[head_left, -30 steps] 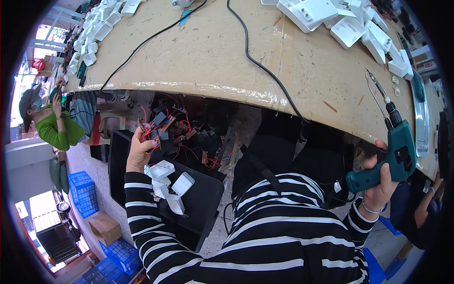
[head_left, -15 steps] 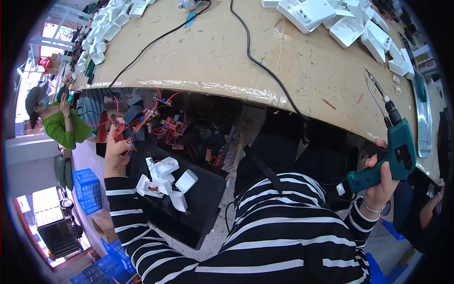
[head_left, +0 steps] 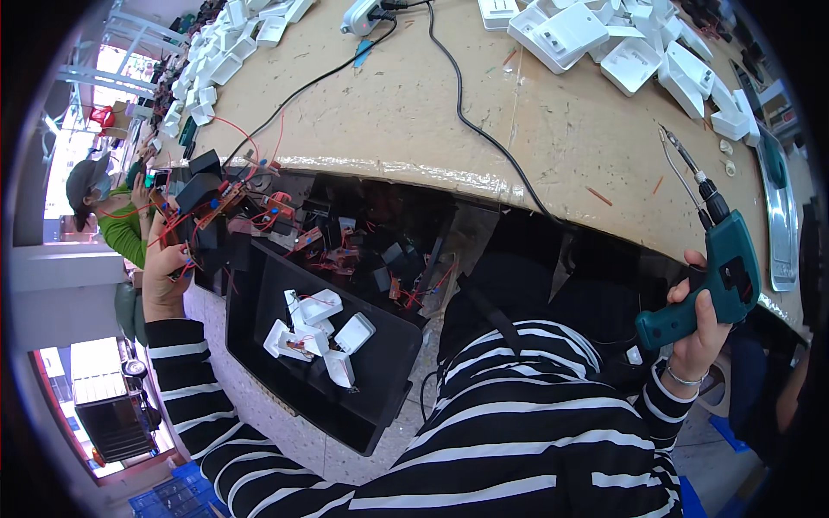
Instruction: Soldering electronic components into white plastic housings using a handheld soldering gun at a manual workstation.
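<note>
My left hand is closed round a bunch of circuit boards with red wires and black block-shaped parts. It holds them up at the table's front edge, left of a dark container with more wired boards. A black bin stands nearer to me, with several white plastic cases in it. On the right, my right hand grips the handle of a green soldering gun. Its metal tip and thin feed tube point up over the table, touching nothing.
The brown-covered table carries heaps of white cases at far right and far left. Black cables run from a white power strip. A metal tray lies at the right edge. A person in green is at the left.
My left hand has moved left with the bunch of boards, which now reaches above the table edge. The soldering gun has stayed nearly still in my right hand. The view has shifted slightly.
</note>
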`<action>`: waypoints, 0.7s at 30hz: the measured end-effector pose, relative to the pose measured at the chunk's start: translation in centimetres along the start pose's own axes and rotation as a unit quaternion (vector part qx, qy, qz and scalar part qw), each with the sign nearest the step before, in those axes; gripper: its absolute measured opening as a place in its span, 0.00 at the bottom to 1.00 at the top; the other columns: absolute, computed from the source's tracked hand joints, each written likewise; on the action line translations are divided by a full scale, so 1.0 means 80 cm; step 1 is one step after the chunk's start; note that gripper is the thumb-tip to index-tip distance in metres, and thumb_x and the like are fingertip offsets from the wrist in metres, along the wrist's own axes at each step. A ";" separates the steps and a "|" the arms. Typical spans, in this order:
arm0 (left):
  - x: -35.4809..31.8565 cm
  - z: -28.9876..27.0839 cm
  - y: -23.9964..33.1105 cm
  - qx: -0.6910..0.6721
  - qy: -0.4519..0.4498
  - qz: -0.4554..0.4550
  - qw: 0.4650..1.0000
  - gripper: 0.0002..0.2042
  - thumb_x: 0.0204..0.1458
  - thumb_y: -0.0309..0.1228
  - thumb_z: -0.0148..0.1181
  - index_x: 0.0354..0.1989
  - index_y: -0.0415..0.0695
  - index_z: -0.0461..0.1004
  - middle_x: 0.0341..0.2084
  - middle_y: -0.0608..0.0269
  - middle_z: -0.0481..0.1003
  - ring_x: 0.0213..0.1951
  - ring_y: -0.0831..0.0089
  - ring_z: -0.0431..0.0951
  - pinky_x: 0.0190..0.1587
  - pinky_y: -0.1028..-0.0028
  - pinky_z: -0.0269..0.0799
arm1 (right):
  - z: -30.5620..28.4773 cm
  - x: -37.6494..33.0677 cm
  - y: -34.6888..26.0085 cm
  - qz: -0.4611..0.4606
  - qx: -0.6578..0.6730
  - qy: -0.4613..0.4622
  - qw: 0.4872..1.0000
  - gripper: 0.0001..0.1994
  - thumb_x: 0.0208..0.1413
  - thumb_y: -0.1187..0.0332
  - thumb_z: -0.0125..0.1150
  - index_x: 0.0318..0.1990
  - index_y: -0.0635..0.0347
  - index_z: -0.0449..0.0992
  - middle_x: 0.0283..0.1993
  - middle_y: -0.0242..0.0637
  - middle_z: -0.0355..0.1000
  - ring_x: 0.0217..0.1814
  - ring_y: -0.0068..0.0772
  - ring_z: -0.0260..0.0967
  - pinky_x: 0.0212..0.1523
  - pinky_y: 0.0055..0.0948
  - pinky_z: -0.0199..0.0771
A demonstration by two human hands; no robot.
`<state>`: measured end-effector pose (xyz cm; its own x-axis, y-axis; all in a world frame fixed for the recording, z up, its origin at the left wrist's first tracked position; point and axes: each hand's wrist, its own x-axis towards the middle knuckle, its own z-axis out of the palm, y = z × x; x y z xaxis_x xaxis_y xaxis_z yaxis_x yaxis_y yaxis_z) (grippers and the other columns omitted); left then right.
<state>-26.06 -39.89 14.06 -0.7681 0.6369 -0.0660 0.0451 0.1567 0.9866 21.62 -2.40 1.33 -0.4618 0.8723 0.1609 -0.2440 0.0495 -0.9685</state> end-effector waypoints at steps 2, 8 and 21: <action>0.006 -0.006 0.019 0.043 0.015 0.009 0.999 0.41 0.30 0.25 0.58 0.61 0.36 0.54 0.49 0.54 0.69 0.45 0.68 0.74 0.47 0.74 0.71 | 0.001 0.002 -0.003 -0.005 -0.012 -0.002 1.000 0.27 0.54 0.70 0.55 0.60 0.68 0.54 0.52 0.54 0.65 0.33 0.25 0.68 0.34 0.24 0.72; 0.036 0.006 0.113 0.093 -0.012 0.029 0.995 0.37 0.34 0.26 0.56 0.61 0.36 0.55 0.47 0.54 0.69 0.43 0.68 0.74 0.47 0.71 0.72 | 0.004 0.004 -0.003 -0.002 0.000 0.008 1.000 0.27 0.54 0.71 0.55 0.60 0.68 0.55 0.50 0.53 0.66 0.32 0.26 0.69 0.34 0.24 0.73; 0.177 0.135 0.214 0.174 -0.139 0.140 0.965 0.31 0.38 0.33 0.61 0.56 0.41 0.63 0.41 0.63 0.72 0.38 0.74 0.74 0.42 0.78 0.70 | -0.002 0.008 -0.006 -0.018 0.006 0.063 0.998 0.26 0.52 0.71 0.58 0.58 0.68 0.58 0.49 0.52 0.68 0.30 0.25 0.70 0.31 0.21 0.74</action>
<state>-29.26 -20.01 28.42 -0.4963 0.8610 0.1112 0.4751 0.1622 0.8648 21.59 -1.81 1.88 -0.3423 0.9241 0.1701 -0.2699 0.0767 -0.9598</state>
